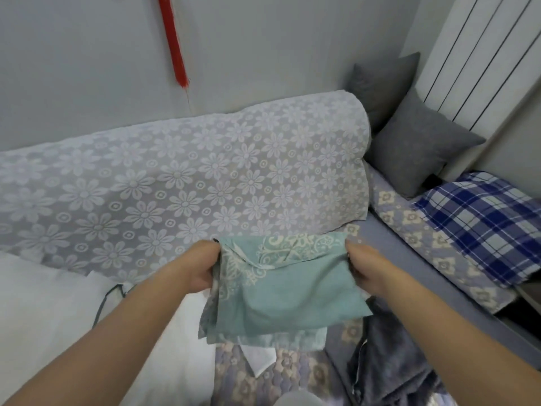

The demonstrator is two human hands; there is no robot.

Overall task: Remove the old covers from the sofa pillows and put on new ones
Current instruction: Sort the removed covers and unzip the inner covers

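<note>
1. Up in front of the person, both hands hold a teal pillow cover (288,291) with a pale paisley print; it hangs above the sofa seat (295,373), folded over in several layers.
2. Left hand (202,268) has its fingers curled round the cover's upper left edge, gripping the bunched cloth.
3. Right hand (364,266) pinches the upper right corner, fingers closed on the fabric.
4. A white bare pillow insert (49,312) lies on the seat to the left, under the left forearm; a dark cord runs along its edge.
5. A crumpled grey-blue cover (386,358) lies on the seat below the right forearm, just beside the teal one.
6. The sofa back (181,183) wears a white lace throw with daisy shapes.
7. Two grey cushions (418,145) lean in the far right corner, near a blue plaid pillow (486,227) lying on the quilted seat pad.
8. A red tassel (174,42) hangs on the wall above the sofa back.
9. No brand, label or writing can be read on any cloth; a small white tag-like flap (259,358) below the teal cover shows no legible text.
</note>
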